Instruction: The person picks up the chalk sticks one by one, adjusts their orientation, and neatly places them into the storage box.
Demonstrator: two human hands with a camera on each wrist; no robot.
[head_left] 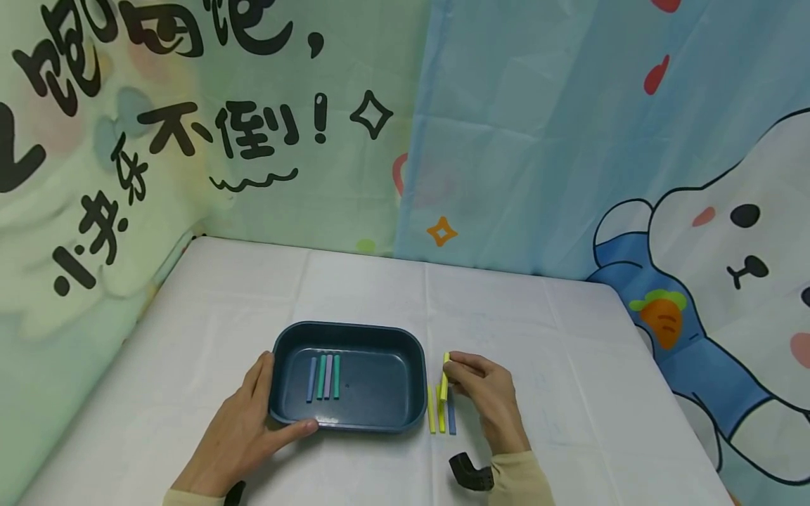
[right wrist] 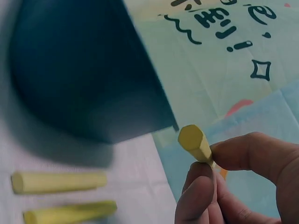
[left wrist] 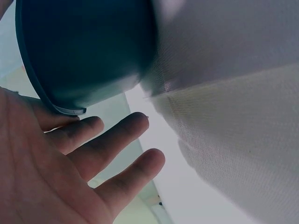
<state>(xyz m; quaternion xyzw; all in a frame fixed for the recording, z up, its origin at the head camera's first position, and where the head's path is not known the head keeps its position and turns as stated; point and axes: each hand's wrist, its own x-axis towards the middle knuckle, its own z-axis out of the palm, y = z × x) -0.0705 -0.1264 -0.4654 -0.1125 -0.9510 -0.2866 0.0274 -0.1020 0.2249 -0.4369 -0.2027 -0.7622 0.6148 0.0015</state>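
My left hand rests against the left end of a dark blue tray, thumb along its near wall. In the left wrist view its fingers extend nearly straight, spread beside and beyond the tray's rim. Inside the tray lie several chalk sticks, blue, green and purple. My right hand pinches a yellow chalk stick between thumb and fingers, just right of the tray. Below it two yellow chalk sticks and a blue one lie on the cloth.
White cloth covers the table. Printed curtains stand along its back and left sides, with a cartoon animal at the right. A black strap is at my right wrist.
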